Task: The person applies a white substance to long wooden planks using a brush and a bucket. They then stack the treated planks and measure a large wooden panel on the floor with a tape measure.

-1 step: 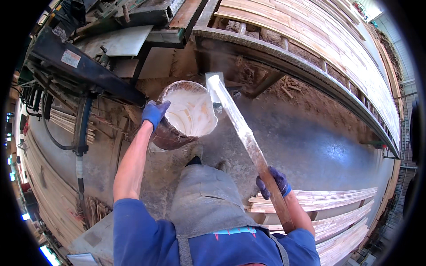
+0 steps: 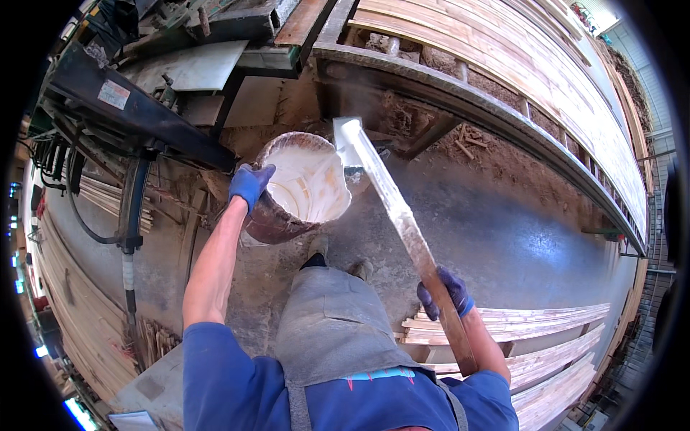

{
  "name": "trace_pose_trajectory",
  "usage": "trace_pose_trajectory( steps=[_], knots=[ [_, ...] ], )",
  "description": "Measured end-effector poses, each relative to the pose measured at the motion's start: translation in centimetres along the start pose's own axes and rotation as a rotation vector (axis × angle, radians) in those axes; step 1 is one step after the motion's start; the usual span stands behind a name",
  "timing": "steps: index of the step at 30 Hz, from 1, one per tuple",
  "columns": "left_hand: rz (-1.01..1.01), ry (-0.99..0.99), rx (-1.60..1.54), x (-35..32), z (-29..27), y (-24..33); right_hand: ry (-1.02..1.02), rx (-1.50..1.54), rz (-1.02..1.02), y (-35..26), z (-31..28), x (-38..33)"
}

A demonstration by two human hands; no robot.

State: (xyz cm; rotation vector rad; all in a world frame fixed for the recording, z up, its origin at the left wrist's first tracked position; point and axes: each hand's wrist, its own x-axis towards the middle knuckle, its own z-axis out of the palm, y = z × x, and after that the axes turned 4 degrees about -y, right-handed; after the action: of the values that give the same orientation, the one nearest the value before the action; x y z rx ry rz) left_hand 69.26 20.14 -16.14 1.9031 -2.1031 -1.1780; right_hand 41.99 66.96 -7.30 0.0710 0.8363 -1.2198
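My left hand (image 2: 251, 185), in a blue glove, is closed on the left rim of a brown, crusted bucket (image 2: 277, 228). The bucket tips so that its mouth shows. White, glue-like paste (image 2: 309, 179) coats its inside. To the right, my gloved right hand (image 2: 445, 293) wraps round a long flat wooden stick (image 2: 422, 262). White paste covers the stick's far half, which slants up past the bucket's right side without touching its rim. A pale square plate (image 2: 343, 136) shows behind the stick's far tip; whether the two are joined I cannot tell.
A metal-framed table (image 2: 431, 85) with wooden boards (image 2: 503, 57) runs across the far right. Dark machinery (image 2: 136, 108) with hoses stands at left. Stacked planks (image 2: 532, 337) lie near right, more planks (image 2: 72, 302) at left. Sawdust and scraps (image 2: 471, 147) lie under the table.
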Motion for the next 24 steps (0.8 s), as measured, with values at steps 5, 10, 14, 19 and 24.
trace_pose_trajectory(
  steps=[5, 10, 14, 19, 24],
  knots=[
    [-0.025, -0.011, 0.103, -0.6, -0.4, 0.0, 0.175, -0.192, 0.041, -2.6, -0.7, 4.3],
    [0.006, -0.069, 0.05, -0.1, -0.1, -0.9, 0.333, -0.862, 0.012, -3.1, -0.2, 8.9],
    [0.021, -0.026, 0.079, -0.1, -0.6, 0.0, 0.643, -1.771, -0.13, -1.3, 0.4, 10.1],
    [0.036, -0.013, 0.092, 0.9, -0.6, 0.7, 0.667, -2.021, 0.052, -0.4, 1.7, 7.5],
    [0.057, -0.032, 0.101, 0.9, -1.2, 1.4, 0.672, -1.995, -0.022, 0.3, 2.4, 3.8]
  ],
)
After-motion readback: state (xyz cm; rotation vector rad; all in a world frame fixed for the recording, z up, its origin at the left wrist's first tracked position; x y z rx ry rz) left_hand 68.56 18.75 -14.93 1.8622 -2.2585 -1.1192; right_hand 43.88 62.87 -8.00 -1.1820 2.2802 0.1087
